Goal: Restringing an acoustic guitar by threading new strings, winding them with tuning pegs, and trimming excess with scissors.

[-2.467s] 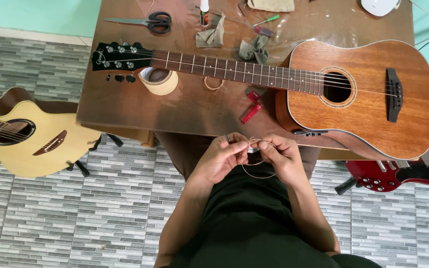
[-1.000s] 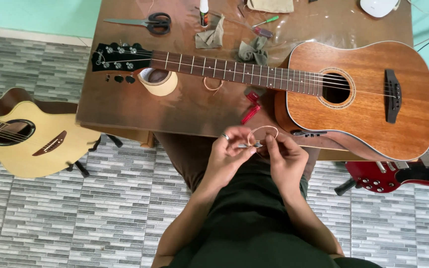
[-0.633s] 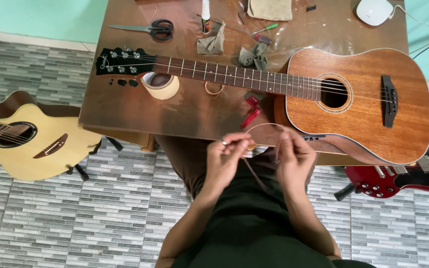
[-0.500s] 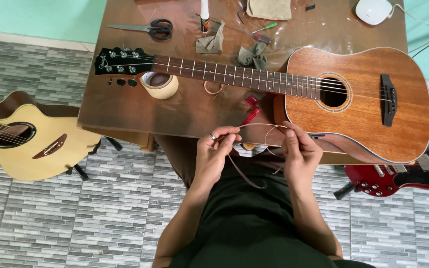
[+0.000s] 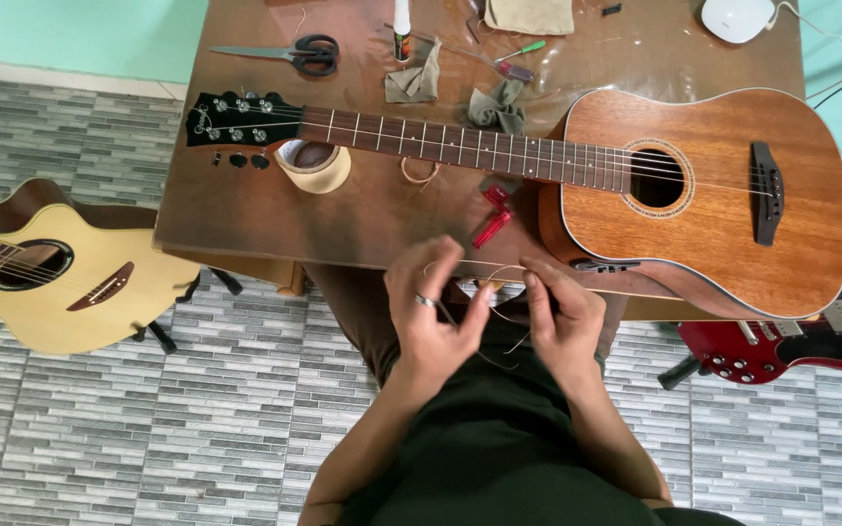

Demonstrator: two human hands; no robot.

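Both my hands are raised just below the table's front edge, working a thin guitar string that loops between them. My left hand, with a ring on one finger, pinches the string between thumb and fingers. My right hand pinches the other part of the loop. A brown acoustic guitar lies flat on the wooden table, body to the right, black headstock to the left.
On the table lie a tape roll, scissors, red tool, cloth scraps, a green screwdriver and a white round object. A yellow guitar stands left, a red electric guitar right.
My hands have lifted from my lap toward the table's edge and spread a little, opening the coiled string into a wider loop. The view has shifted slightly.
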